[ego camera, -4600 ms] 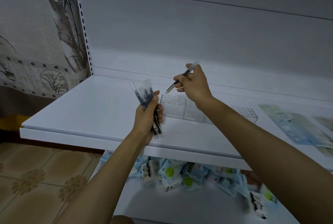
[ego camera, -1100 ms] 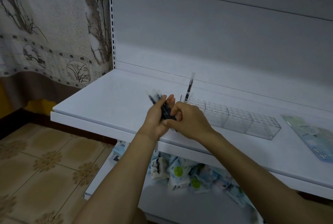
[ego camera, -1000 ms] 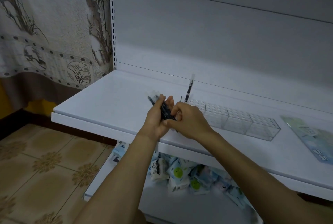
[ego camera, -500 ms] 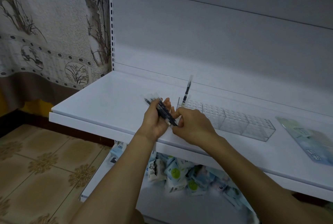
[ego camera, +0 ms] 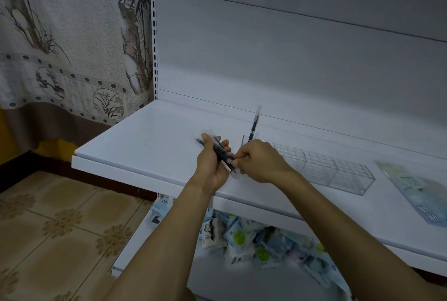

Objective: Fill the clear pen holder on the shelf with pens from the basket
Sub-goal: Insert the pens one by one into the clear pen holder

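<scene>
The left hand [ego camera: 212, 164] curls round a bunch of dark pens [ego camera: 223, 155], which are too close together to count. The right hand [ego camera: 260, 161] pinches the near end of one pen in that bunch. Both hands are over the front edge of the white shelf [ego camera: 150, 136]. One clear pen holder [ego camera: 333, 171] lies on the shelf at 3 o'clock from the hands, and the right hand hides its left end. One lone pen [ego camera: 254, 124] stands upright there, at 12 o'clock from the right hand. One flat blue card [ego camera: 420, 189] lies further out at 3 o'clock. At 6 o'clock, a heap of small packets [ego camera: 242, 237] sits on the lower shelf [ego camera: 217, 281].
</scene>
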The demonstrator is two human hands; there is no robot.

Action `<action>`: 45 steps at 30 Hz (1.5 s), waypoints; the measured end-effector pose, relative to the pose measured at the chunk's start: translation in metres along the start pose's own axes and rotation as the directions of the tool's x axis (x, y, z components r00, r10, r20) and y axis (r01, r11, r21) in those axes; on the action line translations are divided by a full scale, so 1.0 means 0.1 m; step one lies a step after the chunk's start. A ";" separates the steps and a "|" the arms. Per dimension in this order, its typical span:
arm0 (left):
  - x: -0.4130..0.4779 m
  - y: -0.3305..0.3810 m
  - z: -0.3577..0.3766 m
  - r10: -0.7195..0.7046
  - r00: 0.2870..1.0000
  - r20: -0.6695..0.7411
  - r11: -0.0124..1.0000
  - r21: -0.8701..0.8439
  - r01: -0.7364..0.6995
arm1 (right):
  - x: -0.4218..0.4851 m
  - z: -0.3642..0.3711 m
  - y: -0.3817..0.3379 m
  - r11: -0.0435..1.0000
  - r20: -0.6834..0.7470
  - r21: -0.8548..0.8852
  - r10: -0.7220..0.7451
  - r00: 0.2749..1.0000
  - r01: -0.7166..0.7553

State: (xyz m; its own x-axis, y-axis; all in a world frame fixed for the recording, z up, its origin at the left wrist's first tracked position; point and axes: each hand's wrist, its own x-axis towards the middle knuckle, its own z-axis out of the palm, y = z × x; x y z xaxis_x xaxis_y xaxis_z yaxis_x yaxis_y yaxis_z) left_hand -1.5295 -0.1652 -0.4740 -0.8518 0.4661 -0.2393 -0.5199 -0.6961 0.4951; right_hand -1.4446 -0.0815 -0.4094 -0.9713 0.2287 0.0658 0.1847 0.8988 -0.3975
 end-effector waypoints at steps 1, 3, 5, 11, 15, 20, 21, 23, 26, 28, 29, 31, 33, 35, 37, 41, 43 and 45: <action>-0.01 0.00 0.00 -0.007 1.000 0.002 1.000 -0.008 0.007 | 0.00 -0.01 0.01 1.000 0.005 0.026 0.000 1.000 0.000; -0.01 0.00 0.00 -0.026 1.000 -0.003 1.000 -0.012 0.026 | -0.01 -0.05 0.02 0.997 -0.008 0.073 0.000 1.000 0.000; -0.01 0.00 -0.02 -0.051 0.999 0.015 0.998 -0.034 0.052 | -0.02 -0.10 0.01 0.988 -0.032 0.153 0.002 0.999 0.003; -0.04 0.01 0.03 -0.032 0.999 0.018 0.999 0.030 0.031 | -0.06 -0.22 -0.02 0.922 -0.063 0.387 0.026 0.998 0.000; -0.05 0.02 0.02 -0.019 0.997 0.076 1.000 -0.003 0.019 | -0.05 -0.25 0.02 0.882 -0.071 0.471 0.043 0.997 -0.004; -0.02 0.02 -0.03 -0.067 0.985 0.161 0.988 -0.130 0.088 | 0.01 -0.36 0.08 0.803 -0.166 0.592 0.038 0.985 0.069; -0.01 0.02 -0.03 -0.077 0.983 0.168 0.987 -0.126 0.099 | 0.03 -0.40 0.09 0.778 -0.197 0.623 0.053 0.979 0.083; -0.02 0.02 -0.03 -0.098 0.980 0.175 0.987 -0.112 0.118 | 0.09 -0.48 0.14 0.719 -0.255 0.687 0.101 0.962 0.107; -0.02 0.02 -0.03 -0.109 0.979 0.173 0.986 -0.107 0.129 | 0.21 -0.54 0.29 0.659 -0.336 0.742 0.205 0.919 0.124; -0.02 0.02 -0.02 -0.112 0.980 0.165 0.986 -0.103 0.130 | 0.30 -0.51 0.42 0.632 -0.329 0.769 0.270 0.905 0.092; -0.02 0.02 -0.02 -0.113 0.980 0.163 0.986 -0.103 0.131 | 0.34 -0.49 0.47 0.612 -0.307 0.788 0.302 0.903 0.064; -0.02 0.01 -0.02 -0.118 0.980 0.163 0.984 -0.110 0.137 | 0.42 -0.42 0.55 0.579 -0.268 0.815 0.341 0.901 0.023; -0.02 0.02 -0.01 -0.124 0.979 0.163 0.983 -0.111 0.143 | 0.47 -0.35 0.59 0.573 -0.253 0.819 0.341 0.905 0.013; -0.02 0.02 -0.02 -0.128 0.979 0.162 0.983 -0.109 0.146 | 0.49 -0.25 0.61 0.572 -0.250 0.820 0.323 0.913 0.022; -0.01 0.02 -0.02 -0.133 0.978 0.161 0.983 -0.107 0.152 | 0.49 -0.17 0.65 0.577 -0.266 0.816 0.306 0.914 0.044; -0.01 0.02 -0.01 -0.130 0.979 0.156 0.985 -0.091 0.145 | 0.49 -0.13 0.69 0.574 -0.296 0.814 0.272 0.916 0.092; -0.02 0.02 0.01 -0.127 0.982 0.143 0.988 -0.066 0.137 | 0.49 -0.12 0.70 0.550 -0.308 0.827 0.276 0.910 0.114; -0.03 0.01 0.02 -0.124 0.983 0.137 0.989 -0.060 0.133 | 0.49 -0.11 0.71 0.556 -0.324 0.823 0.283 0.903 0.121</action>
State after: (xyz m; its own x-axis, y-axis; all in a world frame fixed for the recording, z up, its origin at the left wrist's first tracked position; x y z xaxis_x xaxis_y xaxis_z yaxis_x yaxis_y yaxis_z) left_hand -1.5276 -0.1663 -0.4713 -0.7639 0.6192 -0.1820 -0.6316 -0.6595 0.4076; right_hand -1.4778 -0.0018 -0.4240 -0.7764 0.5815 0.2432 -0.1381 0.2196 -0.9658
